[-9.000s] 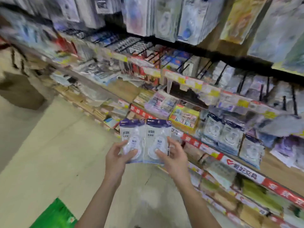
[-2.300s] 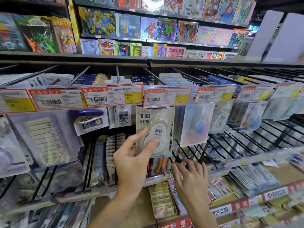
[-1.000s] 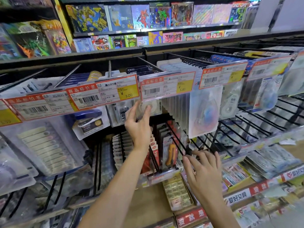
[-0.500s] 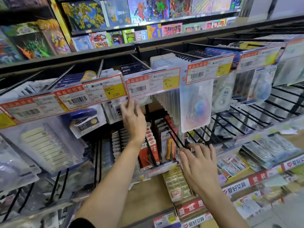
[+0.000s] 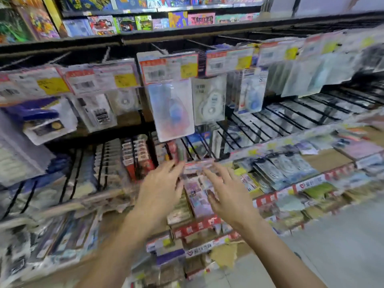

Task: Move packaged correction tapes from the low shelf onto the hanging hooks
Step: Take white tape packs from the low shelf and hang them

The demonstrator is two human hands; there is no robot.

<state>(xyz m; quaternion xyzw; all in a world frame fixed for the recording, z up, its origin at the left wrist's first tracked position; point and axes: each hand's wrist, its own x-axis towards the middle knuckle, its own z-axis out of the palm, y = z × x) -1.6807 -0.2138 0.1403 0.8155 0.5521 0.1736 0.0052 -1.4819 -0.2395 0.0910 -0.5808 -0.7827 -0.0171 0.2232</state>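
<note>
Both the left hand (image 5: pixel 161 189) and right hand (image 5: pixel 229 193) hang empty, fingers spread, below the price-tag rail (image 5: pixel 168 69), where correction tape packs (image 5: pixel 208 100) hang; they are probably light, stiff, slick blister cards, best pinched by the card edge.

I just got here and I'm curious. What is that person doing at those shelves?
A person is stocking a shop display. Both hands are empty now, the left hand and right hand reaching down toward the lower shelf. Packaged correction tapes already hang on the hooks above. The picture is blurry.
</note>
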